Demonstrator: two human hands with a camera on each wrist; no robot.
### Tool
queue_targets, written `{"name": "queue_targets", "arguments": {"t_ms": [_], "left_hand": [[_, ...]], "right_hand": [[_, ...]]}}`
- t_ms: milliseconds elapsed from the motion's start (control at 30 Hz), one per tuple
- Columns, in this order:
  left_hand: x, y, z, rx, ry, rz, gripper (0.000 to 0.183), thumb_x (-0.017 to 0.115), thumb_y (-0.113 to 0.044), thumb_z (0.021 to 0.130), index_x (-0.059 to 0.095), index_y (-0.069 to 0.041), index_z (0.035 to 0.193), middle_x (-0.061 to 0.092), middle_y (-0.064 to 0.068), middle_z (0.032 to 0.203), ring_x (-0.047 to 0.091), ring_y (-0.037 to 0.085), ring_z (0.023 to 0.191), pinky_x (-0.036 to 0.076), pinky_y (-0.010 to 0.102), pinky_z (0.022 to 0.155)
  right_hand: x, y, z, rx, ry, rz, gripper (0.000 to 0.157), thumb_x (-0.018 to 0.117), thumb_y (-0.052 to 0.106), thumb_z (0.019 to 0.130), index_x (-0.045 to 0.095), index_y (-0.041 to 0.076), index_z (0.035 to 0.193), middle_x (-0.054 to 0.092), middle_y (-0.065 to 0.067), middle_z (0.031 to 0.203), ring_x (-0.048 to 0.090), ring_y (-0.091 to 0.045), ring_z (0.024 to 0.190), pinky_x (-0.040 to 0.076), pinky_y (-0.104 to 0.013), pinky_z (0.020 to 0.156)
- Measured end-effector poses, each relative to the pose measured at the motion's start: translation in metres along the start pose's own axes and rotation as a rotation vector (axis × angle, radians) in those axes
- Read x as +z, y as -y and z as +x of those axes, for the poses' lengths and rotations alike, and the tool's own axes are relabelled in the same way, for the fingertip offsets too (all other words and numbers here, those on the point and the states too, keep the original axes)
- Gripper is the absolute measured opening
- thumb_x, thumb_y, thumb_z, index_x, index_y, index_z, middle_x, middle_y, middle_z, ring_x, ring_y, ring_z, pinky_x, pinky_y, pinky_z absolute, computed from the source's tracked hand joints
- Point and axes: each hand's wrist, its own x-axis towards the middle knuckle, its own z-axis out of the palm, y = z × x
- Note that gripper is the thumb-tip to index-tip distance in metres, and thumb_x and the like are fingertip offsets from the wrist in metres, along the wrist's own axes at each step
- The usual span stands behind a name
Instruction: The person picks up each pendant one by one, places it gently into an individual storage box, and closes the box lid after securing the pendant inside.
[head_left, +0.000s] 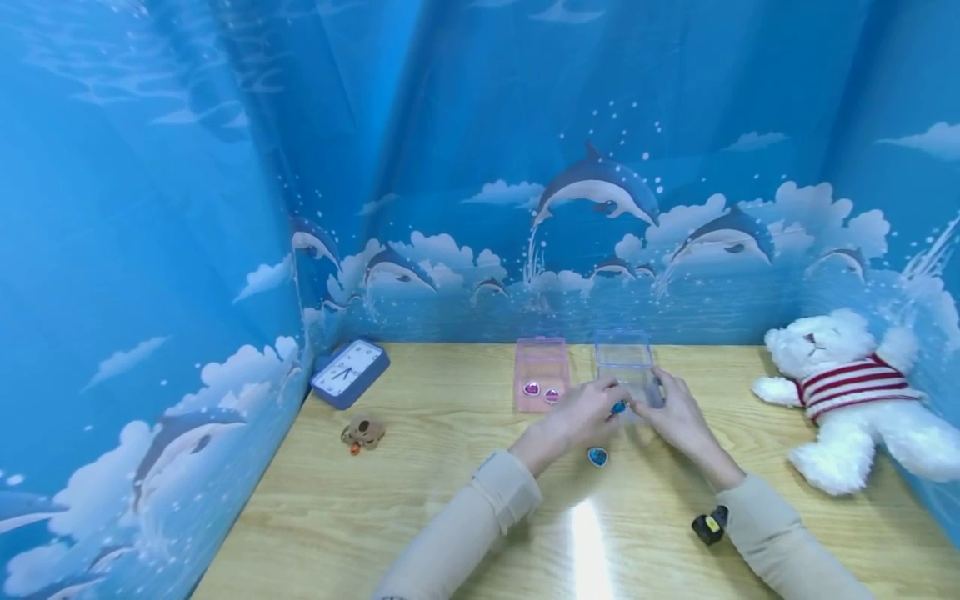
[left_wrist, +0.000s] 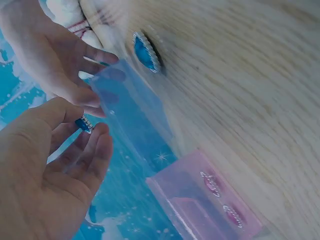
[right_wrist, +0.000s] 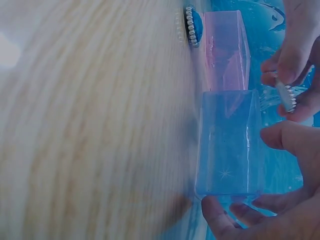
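In the head view, the left hand (head_left: 573,414) pinches a blue gem (head_left: 618,407) between its fingertips, at the near edge of the blue box (head_left: 624,364). A second blue gem (head_left: 597,457) lies on the desk (head_left: 442,508), nearer the person than those fingers. Left of them stands the pink box (head_left: 519,377), holding two pink gems (head_left: 532,388). In the left wrist view, thumb and fingers are nearly together on the pinched gem, the blue box just beside them. In the right wrist view, the right hand's (right_wrist: 295,200) fingers spread loosely, touching the blue box.
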Motion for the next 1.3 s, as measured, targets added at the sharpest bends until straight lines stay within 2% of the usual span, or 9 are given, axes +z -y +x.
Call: {"name": "queue_targets", "arguments": {"t_ms": [100, 367, 600, 867, 1133, 1300], "left_hand": [[0.001, 0.006, 0.004, -0.024, -0.015, -0.030, 0.036, 0.071, -0.023, 0.102, 0.067, -0.022, 0.137, 0.064, -0.002, 0.132, 0.069, 0.007, 0.102, 0.058, 0.013, 0.081], [0.001, 0.013, 0.013, -0.075, -0.016, -0.054, 0.037, 0.075, -0.021, 0.098, 0.069, -0.023, 0.135, 0.064, -0.003, 0.131, 0.068, 0.007, 0.105, 0.057, 0.012, 0.082], [0.004, 0.013, 0.026, -0.083, -0.033, -0.043, 0.034, 0.073, -0.023, 0.100, 0.070, -0.024, 0.134, 0.066, -0.001, 0.134, 0.070, 0.011, 0.109, 0.061, 0.018, 0.085], [0.004, 0.011, 0.035, -0.098, -0.022, -0.011, 0.034, 0.075, -0.027, 0.099, 0.069, -0.027, 0.133, 0.063, -0.006, 0.132, 0.068, 0.007, 0.102, 0.056, 0.014, 0.075], [0.007, 0.011, 0.041, -0.089, -0.025, 0.017, 0.036, 0.074, -0.029, 0.099, 0.068, -0.028, 0.134, 0.064, -0.004, 0.132, 0.067, 0.009, 0.108, 0.060, 0.020, 0.086], [0.006, 0.011, 0.044, -0.111, -0.004, -0.009, 0.036, 0.073, -0.025, 0.100, 0.068, -0.028, 0.135, 0.063, -0.003, 0.132, 0.068, 0.011, 0.108, 0.061, 0.022, 0.085]], "right_hand": [[-0.001, -0.001, 0.000, -0.005, -0.005, 0.004, 0.091, 0.068, 0.035, 0.102, 0.017, -0.009, 0.164, 0.032, -0.042, 0.158, 0.041, -0.061, 0.139, 0.043, -0.075, 0.111], [-0.001, -0.004, 0.000, -0.026, -0.002, 0.007, 0.090, 0.069, 0.033, 0.102, 0.017, -0.009, 0.164, 0.035, -0.044, 0.154, 0.044, -0.061, 0.136, 0.044, -0.074, 0.109], [-0.002, -0.004, 0.000, -0.040, -0.003, 0.008, 0.089, 0.068, 0.031, 0.103, 0.018, -0.010, 0.163, 0.034, -0.044, 0.155, 0.044, -0.061, 0.136, 0.045, -0.073, 0.109], [0.000, -0.005, 0.001, -0.042, -0.006, 0.006, 0.089, 0.069, 0.033, 0.102, 0.020, -0.010, 0.163, 0.033, -0.043, 0.156, 0.047, -0.059, 0.134, 0.048, -0.071, 0.108], [0.000, -0.006, 0.000, -0.058, -0.016, 0.011, 0.090, 0.069, 0.034, 0.101, 0.020, -0.010, 0.163, 0.034, -0.044, 0.156, 0.051, -0.057, 0.130, 0.049, -0.071, 0.105], [0.000, -0.006, 0.001, -0.056, -0.014, 0.014, 0.089, 0.069, 0.033, 0.102, 0.020, -0.009, 0.163, 0.034, -0.043, 0.156, 0.053, -0.054, 0.127, 0.051, -0.069, 0.102]]}}
